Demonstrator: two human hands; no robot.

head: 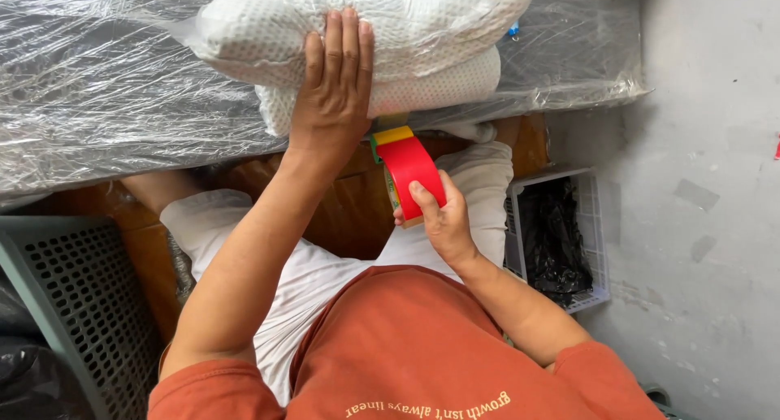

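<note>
- The white bagged bundle (366,38), a soft mesh-textured pack in clear plastic, lies at the top centre of the frame, on the near edge of the worktop (97,103), which is wrapped in crinkled clear film.
- The left hand (333,87) lies flat on the bundle, fingers straight and close together, pressing it down.
- Just below it, at frame centre, the right hand (439,221) grips a red tape dispenser (410,168) with a yellow tip; the thumb lies over the red body, and the tip points up at the bundle's underside.
- To my eye this is the sealing step: the pack is pinned and the tape brought up to it. Getting tape on would call for the tip meeting the plastic while the pack is held firm.
- A white crate (589,225) with a black bag sits right of centre, a dark perforated basket (73,298) at lower left.
</note>
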